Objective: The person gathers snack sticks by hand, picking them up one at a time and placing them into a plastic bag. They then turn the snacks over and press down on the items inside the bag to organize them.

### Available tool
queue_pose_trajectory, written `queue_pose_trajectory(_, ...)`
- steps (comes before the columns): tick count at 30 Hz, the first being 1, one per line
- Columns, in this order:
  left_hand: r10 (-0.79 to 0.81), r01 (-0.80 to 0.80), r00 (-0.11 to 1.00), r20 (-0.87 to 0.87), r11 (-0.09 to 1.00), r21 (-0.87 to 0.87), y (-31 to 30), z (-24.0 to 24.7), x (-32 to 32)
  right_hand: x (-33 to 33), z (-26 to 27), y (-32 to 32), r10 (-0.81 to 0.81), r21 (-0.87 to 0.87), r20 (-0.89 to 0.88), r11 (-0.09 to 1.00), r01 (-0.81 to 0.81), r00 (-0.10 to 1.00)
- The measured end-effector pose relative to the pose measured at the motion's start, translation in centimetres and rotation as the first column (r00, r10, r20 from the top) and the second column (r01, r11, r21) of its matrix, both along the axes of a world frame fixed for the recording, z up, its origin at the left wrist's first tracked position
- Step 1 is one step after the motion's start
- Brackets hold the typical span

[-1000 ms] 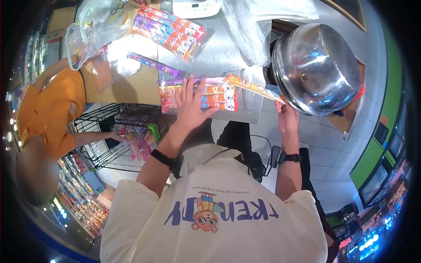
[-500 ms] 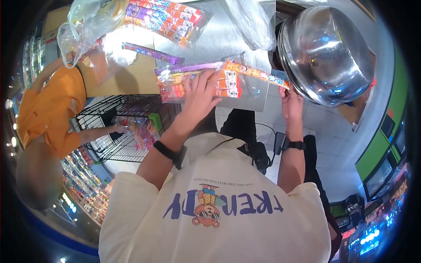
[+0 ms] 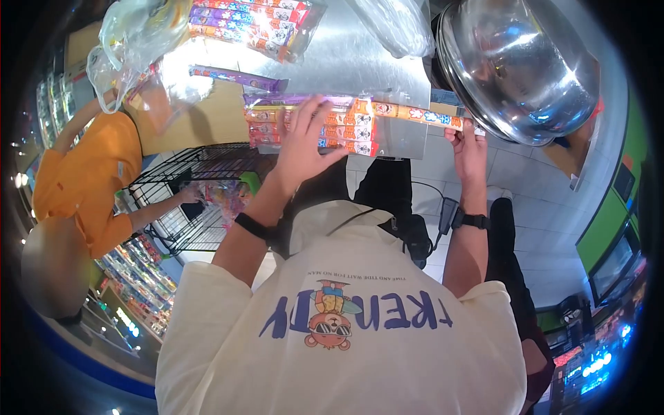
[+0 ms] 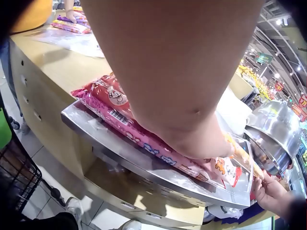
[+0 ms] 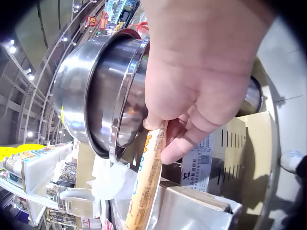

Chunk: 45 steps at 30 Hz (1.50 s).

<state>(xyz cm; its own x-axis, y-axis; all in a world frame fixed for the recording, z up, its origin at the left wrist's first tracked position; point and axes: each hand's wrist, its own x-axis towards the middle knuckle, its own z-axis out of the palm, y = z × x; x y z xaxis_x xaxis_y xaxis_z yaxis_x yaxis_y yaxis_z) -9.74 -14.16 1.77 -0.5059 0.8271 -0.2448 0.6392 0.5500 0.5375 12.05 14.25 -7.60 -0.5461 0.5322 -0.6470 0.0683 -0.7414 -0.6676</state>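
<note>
In the head view my left hand (image 3: 306, 142) rests spread over a clear bag of stick-shaped snack packets (image 3: 349, 133), colourful and lying side by side on the metal tabletop. Fingers and thumb of my right hand (image 3: 469, 147) pinch the right end of a long orange snack packet (image 3: 408, 113). Its left end overlaps the upper edge of the bag, near my left fingertips. Seen from the right wrist, this orange packet (image 5: 146, 177) runs down and away from the pinch. A purple stick packet (image 3: 238, 77) lies apart, farther back.
Stacked steel basins (image 3: 522, 69) stand right beside my right hand. Another bag of stick packets (image 3: 252, 24) and plastic bags (image 3: 142, 34) lie at the back. To the left, a person in an orange shirt (image 3: 90, 166) reaches into a black wire cart (image 3: 207, 176).
My right hand has moved slightly right with the orange packet, which now lies more level along the bag's upper edge. My left hand stays on the bag. The head view has shifted.
</note>
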Motion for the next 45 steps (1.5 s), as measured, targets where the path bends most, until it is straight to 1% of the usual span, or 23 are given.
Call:
queue_pose_trajectory(2, 0.041, -0.084, 0.975, -0.218, 0.978, -0.19, 0.0, 0.4, -0.4, -0.4, -0.3, 0.0, -0.01, 0.013, 0.005, 1.0, 0.01, 1.0)
queue_pose_trajectory(3, 0.039, -0.083, 0.975, -0.219, 0.978, -0.192, -0.2, 0.2, -0.6, -0.7, -0.3, 0.0, 0.004, 0.039, -0.003, 0.999, -0.004, 1.0)
queue_pose_trajectory(5, 0.037, -0.098, 0.951, -0.307, 0.978, -0.184, -0.7, -0.9, -1.3, -1.1, -0.3, 0.1, 0.018, 0.062, -0.01, 0.998, -0.017, 1.0)
queue_pose_trajectory(8, 0.07, -0.113, 0.956, -0.284, 0.984, -0.136, -0.9, -2.0, -1.9, -1.4, 0.0, 0.3, 0.059, 0.038, -0.017, 0.998, -0.059, 0.998)
queue_pose_trajectory(10, 0.076, -0.119, 0.959, -0.272, 0.982, -0.147, -0.7, -1.8, -1.7, -1.2, 0.4, 0.2, 0.037, 0.063, -0.14, 0.998, -0.028, 0.989)
queue_pose_trajectory(12, 0.083, -0.125, 0.955, -0.286, 0.983, -0.132, -0.3, -1.8, -1.9, -0.4, 0.0, 0.4, 0.047, 0.07, -0.179, 0.997, -0.035, 0.983)
queue_pose_trajectory(14, 0.096, -0.142, 0.951, -0.295, 0.98, -0.138, -0.2, -1.8, -1.5, -0.1, -0.4, 0.3, -0.016, 0.018, -0.182, 1.0, 0.02, 0.983)
queue_pose_trajectory(19, 0.109, -0.135, 0.959, -0.263, 0.987, -0.085, -0.2, -2.0, -1.0, -1.4, 0.4, -0.5, -0.008, -0.019, -0.162, 1.0, 0.005, 0.987)
queue_pose_trajectory(22, 0.17, -0.206, 0.945, -0.278, 0.973, -0.104, -0.6, -1.6, -0.4, -2.5, 0.5, -1.1, 0.017, 0.002, -0.089, 1.0, -0.017, 0.996)
queue_pose_trajectory(24, 0.254, -0.376, 0.857, -0.449, 0.903, -0.207, -1.2, -1.8, -0.2, -3.3, 1.0, -1.6, 0.08, 0.042, 0.012, 0.996, -0.081, 0.997)
queue_pose_trajectory(25, 0.256, -0.378, 0.856, -0.45, 0.902, -0.206, -1.7, -2.6, -0.2, -3.8, 1.3, -2.0, 0.082, 0.042, 0.011, 0.996, -0.082, 0.997)
queue_pose_trajectory(26, 0.417, -0.524, 0.785, -0.459, 0.842, -0.131, -2.4, -3.6, -0.3, -4.2, 1.8, -2.4, 0.093, 0.06, 0.037, 0.994, -0.095, 0.995)
queue_pose_trajectory(27, 0.565, -0.655, 0.689, -0.454, 0.754, -0.056, -2.8, -4.2, -0.5, -4.7, 2.2, -2.8, 0.103, 0.078, 0.063, 0.991, -0.108, 0.993)
queue_pose_trajectory(28, 0.568, -0.658, 0.687, -0.454, 0.751, -0.056, -3.3, -4.6, -0.5, -4.9, 2.2, -3.0, 0.107, 0.078, 0.064, 0.991, -0.111, 0.992)
queue_pose_trajectory(30, 0.574, -0.62, 0.736, -0.359, 0.784, -0.016, -4.0, -5.1, -0.7, -5.3, 2.0, -3.4, 0.216, 0.114, 0.097, 0.967, -0.227, 0.972)
queue_pose_trajectory(31, 0.579, -0.624, 0.732, -0.359, 0.781, -0.015, -4.1, -5.2, -0.7, -5.3, 2.0, -3.0, 0.221, 0.115, 0.096, 0.966, -0.232, 0.97)
queue_pose_trajectory(33, 0.575, -0.606, 0.736, -0.358, 0.795, 0.032, -4.2, -5.2, -0.7, -5.5, 2.8, -1.6, 0.518, 0.01, 0.292, 0.839, -0.544, 0.804)
queue_pose_trajectory(37, 0.596, -0.623, 0.727, -0.34, 0.782, 0.039, -4.3, -4.6, -1.1, -8.1, 5.0, -3.3, 0.553, -0.063, 0.187, 0.832, -0.552, 0.812)
queue_pose_trajectory(39, 0.646, -0.683, 0.689, -0.328, 0.731, 0.003, -4.2, -4.0, -1.4, -9.0, 6.2, -3.7, 0.489, -0.351, 0.06, 0.827, -0.44, 0.87)
queue_pose_trajectory(40, 0.649, -0.684, 0.688, -0.325, 0.729, 0.009, -4.1, -3.9, -1.8, -8.7, 5.6, -3.6, 0.49, -0.345, 0.062, 0.828, -0.442, 0.87)
queue_pose_trajectory(42, 0.762, -0.8, 0.575, -0.299, 0.6, -0.011, -4.2, -3.6, -2.9, -7.8, 4.1, -3.2, 0.387, -0.231, 0.096, 0.905, -0.358, 0.917)
queue_pose_trajectory(44, 0.789, -0.827, 0.542, -0.289, 0.561, -0.02, -4.5, -3.4, -3.7, -7.3, 3.7, -2.4, 0.41, -0.189, 0.128, 0.904, -0.384, 0.903)
queue_pose_trajectory(45, 0.825, -0.847, 0.524, -0.212, 0.532, -0.02, -4.6, -3.3, -4.1, -7.3, 3.7, -2.2, 0.426, -0.152, 0.16, 0.902, -0.404, 0.891)
